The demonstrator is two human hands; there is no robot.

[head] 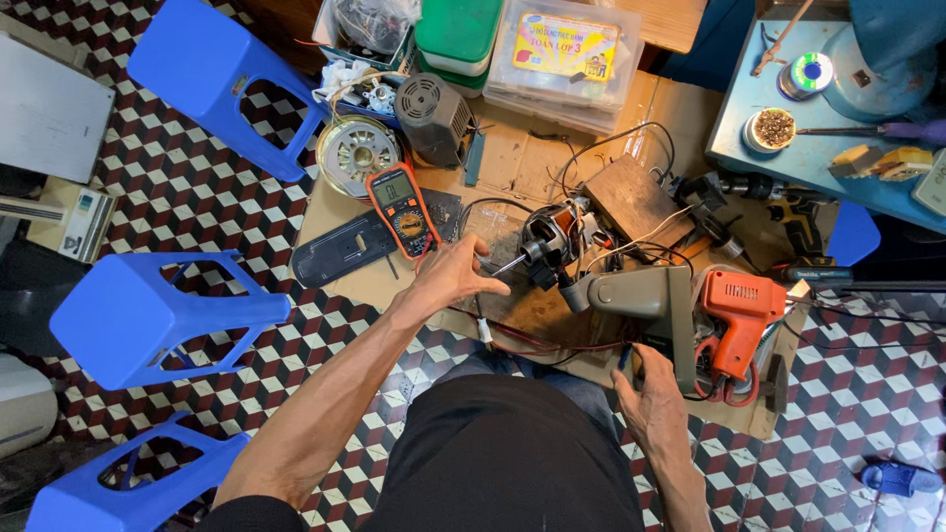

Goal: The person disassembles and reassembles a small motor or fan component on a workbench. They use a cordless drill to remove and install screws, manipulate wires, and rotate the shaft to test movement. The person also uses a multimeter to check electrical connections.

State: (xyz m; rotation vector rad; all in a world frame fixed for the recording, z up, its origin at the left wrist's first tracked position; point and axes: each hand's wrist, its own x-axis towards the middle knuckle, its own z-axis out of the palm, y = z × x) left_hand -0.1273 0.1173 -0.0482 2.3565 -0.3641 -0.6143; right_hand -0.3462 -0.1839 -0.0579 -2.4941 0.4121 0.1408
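**A:** Seen from above, a person sits on a patterned tile floor. The left hand (448,276) reaches to the metal shaft of a small fan motor (550,241) at 12 o'clock on the cardboard sheet (512,148), fingers loosely curled towards the shaft tip; whether they pinch it I cannot tell.

**B:** And the right hand (650,394)?

**A:** At 4 o'clock, fingers wrapped around the base of the grey-green fan housing (645,300), steadying it.

**B:** Which step is this?

**A:** Apparently testing or turning the shaft. An orange multimeter (404,209) lies at 10 o'clock of the motor, an orange soldering gun (741,313) at 3 o'clock.

**B:** The next move?

**A:** Probably a firm grip on the shaft, clear of the loose wires.
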